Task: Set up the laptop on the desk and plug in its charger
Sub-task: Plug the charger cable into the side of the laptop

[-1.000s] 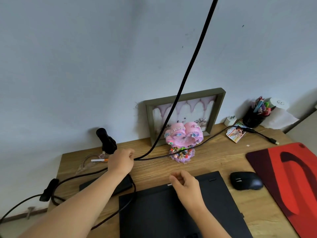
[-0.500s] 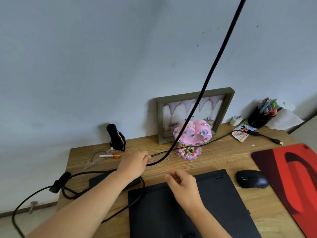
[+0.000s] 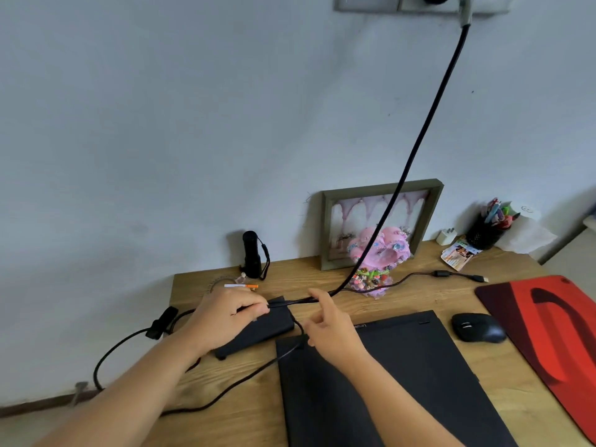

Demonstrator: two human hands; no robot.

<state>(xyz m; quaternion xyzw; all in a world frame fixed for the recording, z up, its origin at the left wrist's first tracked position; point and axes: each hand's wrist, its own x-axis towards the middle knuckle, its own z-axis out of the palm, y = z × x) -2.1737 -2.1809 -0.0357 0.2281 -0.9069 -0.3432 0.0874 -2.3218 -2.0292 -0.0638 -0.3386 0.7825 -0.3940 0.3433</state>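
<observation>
Nearest to us the closed laptop (image 3: 380, 375) lay flat on the wooden counter (image 3: 419, 295), not yet opened. Our left hand (image 3: 225, 312) pinched the thin charger cable (image 3: 290, 301) above the power brick (image 3: 258, 330), probably to keep it from slipping. Our right hand (image 3: 329, 324) was beside it, fingers loosely bent and one raised under the cable, gripping nothing as far as we could see. A mouse (image 3: 477, 327) and a red mat (image 3: 554, 333) lay to the right. Farther away the thick cord (image 3: 419, 146) went up to the wall socket (image 3: 464, 4), so the wall side seemed already plugged.
</observation>
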